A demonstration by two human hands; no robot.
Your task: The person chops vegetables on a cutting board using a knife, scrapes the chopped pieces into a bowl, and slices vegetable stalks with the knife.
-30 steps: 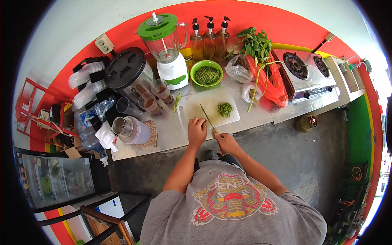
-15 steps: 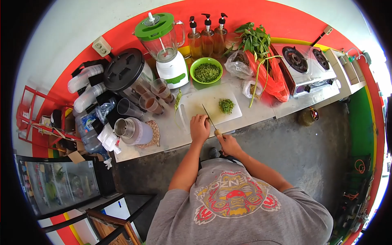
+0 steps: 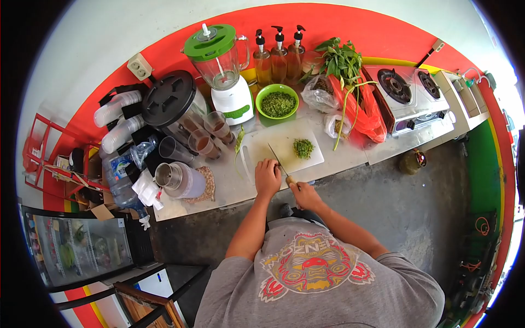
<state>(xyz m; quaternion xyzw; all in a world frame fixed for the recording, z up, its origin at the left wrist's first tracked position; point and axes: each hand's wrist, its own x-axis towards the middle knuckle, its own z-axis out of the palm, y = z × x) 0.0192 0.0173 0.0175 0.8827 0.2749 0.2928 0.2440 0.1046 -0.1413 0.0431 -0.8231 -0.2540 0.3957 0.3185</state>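
Observation:
My right hand (image 3: pixel 306 195) grips the wooden handle of a knife (image 3: pixel 277 157). The blade slants up and left over a white cutting board (image 3: pixel 262 131). At the board's near edge, left of the blade, my left hand (image 3: pixel 268 179) has its fingers closed and pointing down; whatever is under them is hidden. A small pile of chopped greens (image 3: pixel 303 148) lies on the right part of the board. Behind it, a green bowl (image 3: pixel 259 107) holds more finely chopped greens (image 3: pixel 278 104).
A blender (image 3: pixel 232 101), pump bottles (image 3: pixel 279 63) and a large black-lidded container (image 3: pixel 169 98) line the back. Cups (image 3: pixel 205 146) and a jug (image 3: pixel 186 179) stand left. Right are leafy stalks (image 3: pixel 343 63), a red plastic bag (image 3: pixel 367 117) and a gas stove (image 3: pixel 410 98).
The view has tilted slightly, so the things on the counter appear a little lower. My hands, the knife and the chopped pile keep nearly the same places.

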